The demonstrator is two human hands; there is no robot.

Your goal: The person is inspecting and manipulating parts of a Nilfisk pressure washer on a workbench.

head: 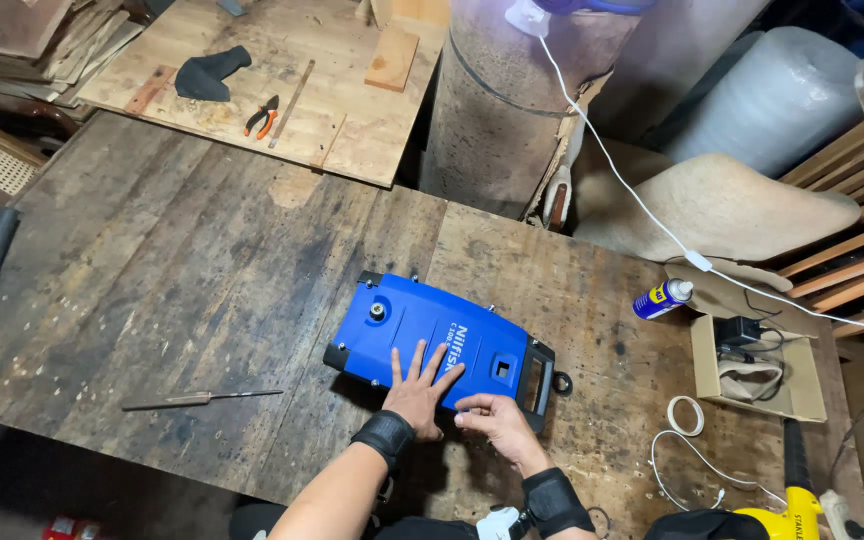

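Head view: left hand (420,388), right hand (492,418) at blue housing (432,340) near edge.

A blue plastic machine housing (442,345) lies flat on a worn wooden workbench (182,290), angled with one end toward the upper left. It is roughly rectangular, with black corner fittings, a small round knob near its far end and a rectangular opening near its right end.

Dim warm light, glare top centre, sharp focus, wide-angle edge bending.
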